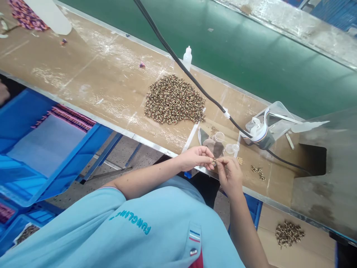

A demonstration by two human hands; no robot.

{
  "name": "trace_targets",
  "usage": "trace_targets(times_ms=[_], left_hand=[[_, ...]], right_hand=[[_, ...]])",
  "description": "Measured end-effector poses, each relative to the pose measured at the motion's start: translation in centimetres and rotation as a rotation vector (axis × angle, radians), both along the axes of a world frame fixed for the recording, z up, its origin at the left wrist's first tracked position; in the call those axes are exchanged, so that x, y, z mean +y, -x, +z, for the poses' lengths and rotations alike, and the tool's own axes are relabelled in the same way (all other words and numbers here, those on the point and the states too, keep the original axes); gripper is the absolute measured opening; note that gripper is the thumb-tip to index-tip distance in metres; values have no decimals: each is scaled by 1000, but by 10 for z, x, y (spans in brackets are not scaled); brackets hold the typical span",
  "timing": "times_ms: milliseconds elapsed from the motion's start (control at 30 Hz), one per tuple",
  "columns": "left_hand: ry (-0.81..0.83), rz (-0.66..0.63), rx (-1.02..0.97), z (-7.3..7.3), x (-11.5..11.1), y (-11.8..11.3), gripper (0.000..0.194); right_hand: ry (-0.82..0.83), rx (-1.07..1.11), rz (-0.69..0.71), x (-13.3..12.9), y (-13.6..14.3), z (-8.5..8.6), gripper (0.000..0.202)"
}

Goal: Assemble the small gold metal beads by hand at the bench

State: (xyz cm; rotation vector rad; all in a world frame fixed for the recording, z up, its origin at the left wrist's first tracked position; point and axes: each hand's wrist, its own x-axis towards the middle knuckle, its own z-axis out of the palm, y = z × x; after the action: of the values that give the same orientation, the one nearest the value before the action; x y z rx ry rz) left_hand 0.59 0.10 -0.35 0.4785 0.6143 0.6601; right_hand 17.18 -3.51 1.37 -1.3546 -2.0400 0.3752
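My left hand [201, 158] and my right hand [229, 172] meet over the near edge of the bench. Both pinch a tiny dark and gold piece [214, 162] between their fingertips; its exact kind is too small to make out. Just beyond my fingers lie two small clear round cups [219, 137] and a dark patch on the bench. Right of my right hand are a few tiny gold bits [239, 160] and a small group of brown and gold pieces [258, 172]. A large heap of similar pieces [175, 99] sits farther up the bench.
A white squeeze bottle [187, 57] stands at the bench's back edge. A black cable [173, 56] hangs across the view to a dark device [262, 139] beside plastic bags. Blue crates [83, 152] stand at the left; another pile [289, 233] lies on cardboard at lower right.
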Motion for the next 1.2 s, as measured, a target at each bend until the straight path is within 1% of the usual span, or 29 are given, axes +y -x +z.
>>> trace_targets(times_ms=[100, 267, 400, 533, 667, 733, 900, 1000, 1200], left_hand=[[-39, 13, 34, -2, -2, -2, 37], [-69, 21, 62, -1, -4, -2, 35], [-79, 26, 59, 0, -3, -2, 36], [-132, 47, 73, 0, -6, -2, 36], [-256, 165, 137, -1, -14, -4, 30], [-327, 209, 160, -4, -19, -5, 27], [-475, 261, 180, -14, -26, -7, 23], [-563, 281, 239, -20, -29, -8, 21], [-742, 328, 320, -24, -32, -6, 16]], right_hand=[[-16, 2, -33, -2, -1, -2, 7], [12, -31, -19, -3, 0, -5, 8], [-3, -32, -10, -4, 2, -6, 10], [0, 7, -43, -6, 3, -8, 10], [7, 95, -161, -13, 7, -10, 8], [14, 122, -190, -17, 10, -11, 9], [-48, 145, -209, -23, 15, -12, 6], [-76, 155, -211, -24, 15, -12, 7], [-91, 135, -220, -25, 13, -13, 4]])
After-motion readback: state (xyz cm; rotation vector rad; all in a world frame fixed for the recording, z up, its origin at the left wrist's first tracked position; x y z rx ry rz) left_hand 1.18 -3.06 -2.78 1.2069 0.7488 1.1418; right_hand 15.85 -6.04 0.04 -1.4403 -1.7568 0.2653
